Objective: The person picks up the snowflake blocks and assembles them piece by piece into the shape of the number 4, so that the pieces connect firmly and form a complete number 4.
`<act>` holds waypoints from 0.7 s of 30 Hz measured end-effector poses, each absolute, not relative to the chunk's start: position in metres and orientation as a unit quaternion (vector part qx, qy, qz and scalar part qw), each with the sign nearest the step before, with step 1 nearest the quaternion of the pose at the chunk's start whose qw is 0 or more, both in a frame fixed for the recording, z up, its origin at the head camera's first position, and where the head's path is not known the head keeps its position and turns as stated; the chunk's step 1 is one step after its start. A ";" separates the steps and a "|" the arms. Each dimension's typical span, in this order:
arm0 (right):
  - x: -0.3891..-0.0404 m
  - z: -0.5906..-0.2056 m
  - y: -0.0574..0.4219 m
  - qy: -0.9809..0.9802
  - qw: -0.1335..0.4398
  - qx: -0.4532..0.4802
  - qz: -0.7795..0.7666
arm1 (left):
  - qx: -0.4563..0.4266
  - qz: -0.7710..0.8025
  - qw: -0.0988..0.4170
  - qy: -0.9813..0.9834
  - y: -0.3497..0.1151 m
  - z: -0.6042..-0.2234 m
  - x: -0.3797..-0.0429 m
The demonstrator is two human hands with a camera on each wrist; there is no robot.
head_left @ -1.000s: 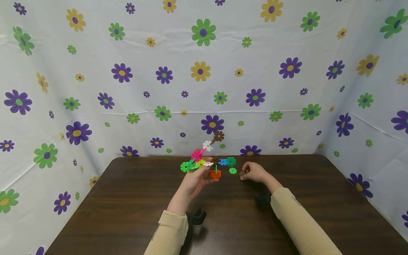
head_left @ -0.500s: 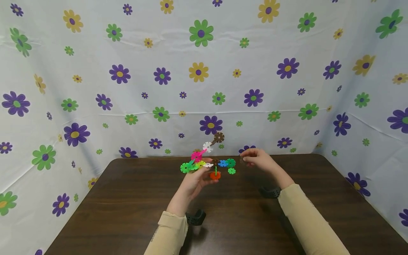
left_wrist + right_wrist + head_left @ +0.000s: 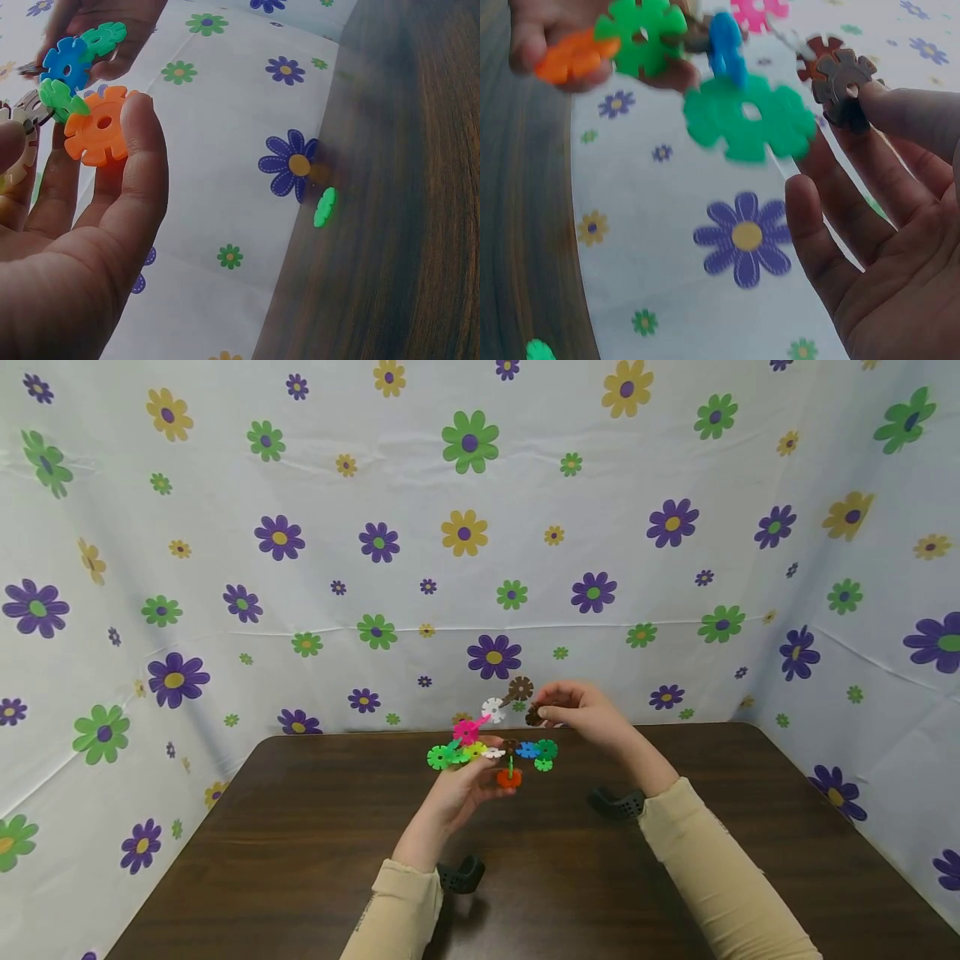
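My left hand (image 3: 452, 795) holds up a branching chain of slotted, flower-shaped plastic discs above the table. Its fingers are around the middle of the chain, near the orange disc (image 3: 97, 129). To the left sit a green disc (image 3: 439, 757) and a pink disc (image 3: 466, 732); a white disc (image 3: 492, 709) and a brown disc (image 3: 521, 687) form the upper branch. Rightward extend a blue disc (image 3: 527, 749) and a dark green disc (image 3: 547, 748). Between thumb and fingers, my right hand (image 3: 588, 718) pinches a loose brown disc (image 3: 846, 88), close beside the upper branch's brown end.
One bright green disc (image 3: 324, 208) lies by itself on the dark wooden table (image 3: 315, 843), beneath the chain in the head view. A white cloth with flower prints (image 3: 337, 677) hangs behind the table and along both sides. Each wrist wears a black camera strap (image 3: 461, 874).
My right hand has lifted the brown disc from near the tabletop, moving up and left to the chain's upper brown disc. My left hand stays nearly still with the chain.
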State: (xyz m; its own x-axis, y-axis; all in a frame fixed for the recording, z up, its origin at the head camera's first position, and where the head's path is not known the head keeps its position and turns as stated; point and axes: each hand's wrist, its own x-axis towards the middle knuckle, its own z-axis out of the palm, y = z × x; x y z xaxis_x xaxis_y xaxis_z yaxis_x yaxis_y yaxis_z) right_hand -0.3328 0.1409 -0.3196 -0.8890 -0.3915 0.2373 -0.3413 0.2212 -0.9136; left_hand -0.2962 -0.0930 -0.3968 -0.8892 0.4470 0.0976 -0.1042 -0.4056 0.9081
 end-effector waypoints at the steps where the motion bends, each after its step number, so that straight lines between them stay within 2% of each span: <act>1: -0.332 -0.320 0.138 0.778 0.026 -0.241 -0.580 | 0.166 0.820 0.169 0.520 -0.093 -0.397 -0.296; 9: -0.331 -0.327 0.118 0.737 0.071 -0.277 -0.612 | 0.161 0.815 0.179 0.527 -0.094 -0.395 -0.295; 21: -0.330 -0.330 0.110 0.748 0.067 -0.288 -0.594 | 0.161 0.814 0.175 0.530 -0.093 -0.397 -0.295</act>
State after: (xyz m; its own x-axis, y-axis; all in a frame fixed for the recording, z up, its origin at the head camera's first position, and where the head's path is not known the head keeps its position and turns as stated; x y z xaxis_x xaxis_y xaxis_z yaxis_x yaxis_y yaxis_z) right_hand -0.3304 0.1101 -0.3301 -0.8257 -0.5097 0.2417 -0.3513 0.1292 -0.9273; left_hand -0.2954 -0.0927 -0.3966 -0.8866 0.4561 0.0771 -0.1144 -0.3776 0.9189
